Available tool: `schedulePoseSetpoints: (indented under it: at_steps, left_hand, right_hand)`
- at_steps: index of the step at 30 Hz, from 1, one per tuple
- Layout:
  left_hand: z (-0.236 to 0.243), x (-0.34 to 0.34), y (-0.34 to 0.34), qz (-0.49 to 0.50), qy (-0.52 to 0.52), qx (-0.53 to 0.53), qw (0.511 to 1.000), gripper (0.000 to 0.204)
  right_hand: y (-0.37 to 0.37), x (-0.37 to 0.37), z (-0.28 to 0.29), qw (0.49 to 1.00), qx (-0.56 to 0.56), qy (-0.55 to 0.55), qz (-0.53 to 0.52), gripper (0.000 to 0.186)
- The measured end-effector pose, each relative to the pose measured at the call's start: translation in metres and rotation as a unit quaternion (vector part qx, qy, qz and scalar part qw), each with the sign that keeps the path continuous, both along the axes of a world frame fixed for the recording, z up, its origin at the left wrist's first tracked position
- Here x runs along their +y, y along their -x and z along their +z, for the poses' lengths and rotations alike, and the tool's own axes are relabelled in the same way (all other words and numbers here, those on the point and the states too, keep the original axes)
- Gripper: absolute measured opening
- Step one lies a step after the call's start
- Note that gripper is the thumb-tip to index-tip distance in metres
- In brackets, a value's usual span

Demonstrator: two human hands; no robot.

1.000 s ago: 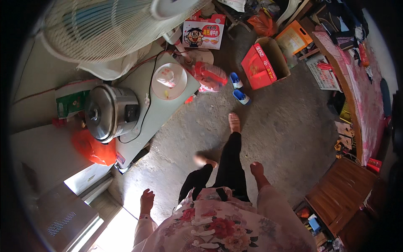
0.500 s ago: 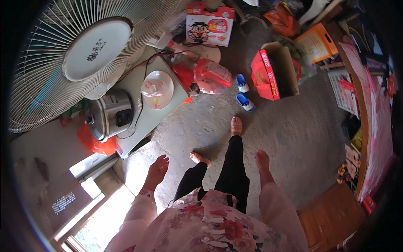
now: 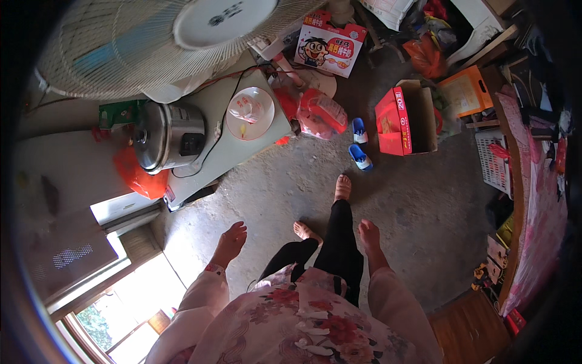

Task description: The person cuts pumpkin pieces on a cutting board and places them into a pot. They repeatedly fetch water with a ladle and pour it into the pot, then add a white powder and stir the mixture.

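Over the bare floor at the left, my left hand (image 3: 230, 244) hangs in the air, loosely open, with nothing in it. My right hand (image 3: 370, 238) hangs beside my right leg; its fingers are loosely bent and foreshortened, and I see nothing held. Neither hand touches a thing. Nearest ahead lie a pair of blue and white slippers, a left one (image 3: 360, 158) and a farther one (image 3: 359, 130). An open red cardboard box (image 3: 395, 121) stands to their right. Left of them sits a red and clear plastic bag (image 3: 323, 115).
A low table (image 3: 270, 127) at the left bears a plate (image 3: 265, 123) and a silver rice cooker (image 3: 182, 136). A large fan (image 3: 139, 54) looms above it. A milk carton box (image 3: 330, 43) stands ahead. At the right are a white plastic basket (image 3: 494, 161) and a wooden piece (image 3: 470, 327).
The view has shifted left, and most surroundings now sit farther right in it. My front foot stays ahead, while the other has come forward. My right hand is closer to my leg.
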State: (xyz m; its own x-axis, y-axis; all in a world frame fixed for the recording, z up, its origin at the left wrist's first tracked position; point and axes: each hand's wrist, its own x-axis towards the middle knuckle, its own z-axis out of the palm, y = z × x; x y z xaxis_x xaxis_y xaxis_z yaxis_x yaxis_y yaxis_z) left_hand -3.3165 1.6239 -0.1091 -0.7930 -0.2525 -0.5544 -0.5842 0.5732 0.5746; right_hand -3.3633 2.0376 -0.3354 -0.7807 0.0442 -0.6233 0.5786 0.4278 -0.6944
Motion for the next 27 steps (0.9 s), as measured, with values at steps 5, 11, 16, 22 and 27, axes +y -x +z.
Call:
schedulePoseSetpoints:
  at_steps: [5, 11, 16, 22, 27]
  left_hand:
    - [-0.015, -0.036, -0.089, 0.056, -0.001, 0.028, 0.998, 0.030]
    - [-0.019, -0.063, -0.195, -0.109, 0.102, -0.027, 0.988, 0.033]
    - [-0.030, -0.048, -0.188, 0.027, -0.022, -0.062, 0.997, 0.035]
    - [0.002, -0.026, -0.132, 0.365, -0.111, -0.049, 0.923, 0.038]
    - [-0.018, 0.070, -0.175, 0.525, -0.048, -0.226, 0.819, 0.037]
  right_hand:
    - [-0.024, -0.022, 0.020, 0.998, -0.002, -0.036, 0.057, 0.028]
    - [-0.062, -0.049, 0.038, 0.993, -0.010, -0.074, 0.091, 0.031]
    - [-0.033, -0.036, 0.077, 0.988, -0.016, -0.097, 0.123, 0.038]
    - [0.100, 0.063, 0.017, 0.989, 0.046, -0.125, -0.057, 0.032]
    - [0.290, 0.133, -0.043, 0.911, -0.167, 0.017, -0.377, 0.041]
